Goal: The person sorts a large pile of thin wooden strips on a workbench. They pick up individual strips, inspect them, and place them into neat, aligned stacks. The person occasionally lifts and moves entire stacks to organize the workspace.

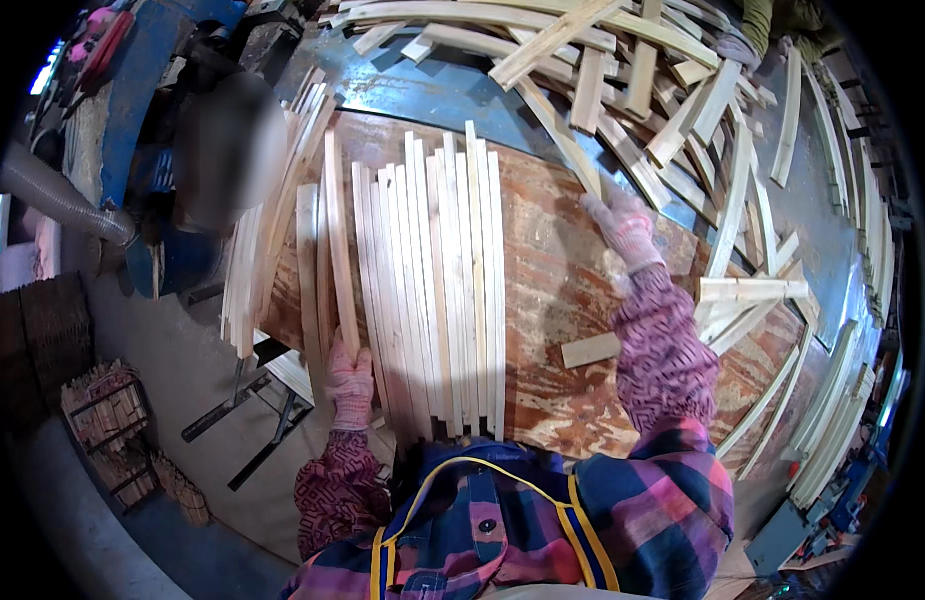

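Note:
My left hand [350, 388], in a pink and white glove, is closed around the near end of a wooden strip [337, 240]. That strip stands at the left of a row of pale wooden strips [427, 290] laid side by side on the brown board [552, 300]. On the right, my right hand [627, 232], gloved likewise, is stretched out to the near end of another wooden strip [562, 140] that slopes down from the pile. Its fingers meet that end, and part of the grip is hard to make out.
A loose heap of wooden strips [632, 85] covers the blue metal table [442, 95] at the far right. Another person's gloved hand [739, 46] is at its far edge. A short piece [590, 350] lies by my right sleeve. Bundled sticks [107, 410] stand at lower left.

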`<state>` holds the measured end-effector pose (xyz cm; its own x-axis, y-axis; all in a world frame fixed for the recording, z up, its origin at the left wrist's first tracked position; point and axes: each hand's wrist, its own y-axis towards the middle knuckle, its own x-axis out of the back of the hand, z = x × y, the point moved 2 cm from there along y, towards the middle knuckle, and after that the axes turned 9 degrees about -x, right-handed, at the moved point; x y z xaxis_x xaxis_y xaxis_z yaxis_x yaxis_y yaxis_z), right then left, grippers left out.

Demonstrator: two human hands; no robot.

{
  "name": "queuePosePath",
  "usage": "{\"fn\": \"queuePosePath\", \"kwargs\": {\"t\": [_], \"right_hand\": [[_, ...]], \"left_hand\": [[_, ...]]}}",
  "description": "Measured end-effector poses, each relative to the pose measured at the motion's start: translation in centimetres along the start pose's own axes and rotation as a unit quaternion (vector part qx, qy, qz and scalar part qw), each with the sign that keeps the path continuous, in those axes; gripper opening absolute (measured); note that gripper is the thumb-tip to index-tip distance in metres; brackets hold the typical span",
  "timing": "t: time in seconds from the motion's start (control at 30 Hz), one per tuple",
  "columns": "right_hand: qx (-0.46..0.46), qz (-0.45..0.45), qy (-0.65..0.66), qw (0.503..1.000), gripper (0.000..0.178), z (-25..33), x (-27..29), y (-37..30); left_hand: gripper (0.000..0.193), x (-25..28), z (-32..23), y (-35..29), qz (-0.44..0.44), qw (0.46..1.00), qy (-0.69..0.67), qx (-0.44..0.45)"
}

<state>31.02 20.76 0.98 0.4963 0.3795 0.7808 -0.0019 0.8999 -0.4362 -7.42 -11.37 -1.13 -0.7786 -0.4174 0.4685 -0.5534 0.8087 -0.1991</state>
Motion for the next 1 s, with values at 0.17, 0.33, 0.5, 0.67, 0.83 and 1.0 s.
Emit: {"fn": "queuePosePath", "kwargs": {"t": [0.17,0.33,0.5,0.67,0.83,1.0], "right_hand": [[-0.228,0.309,0.663,0.643,0.047,-5.9,-5.2,-13.9],[-0.267,0.297,0.57,0.718,0.053,-9.3,-11.6,-24.6],[-0.184,0.288,0.016,0.94,0.076,-5.8,-15.1,-26.8],[-0.222,0.016,-0.14,0.965,0.058,-8.1,-3.8,-20.3],[-0.376,-0.408,0.267,0.788,0.062,-28.1,6.4,-9.9],[-0.32,-0.243,0.561,0.724,0.025,-25.5,6.8,-9.5]], "left_hand": [[0.058,1.4,6.2,-1.6,0.129,0.991,0.017,0.025],[0.063,-0.8,2.3,0.2,0.183,0.982,0.053,0.013],[0.067,-3.3,2.9,2.6,0.22,0.91,0.312,-0.159],[0.058,-2.1,3.1,4.2,0.253,0.898,0.347,-0.098],[0.045,-5.4,-1.5,2.6,0.108,0.86,0.44,-0.236],[0.058,-14.2,-13.7,-0.1,0.151,0.869,0.335,-0.331]]}}
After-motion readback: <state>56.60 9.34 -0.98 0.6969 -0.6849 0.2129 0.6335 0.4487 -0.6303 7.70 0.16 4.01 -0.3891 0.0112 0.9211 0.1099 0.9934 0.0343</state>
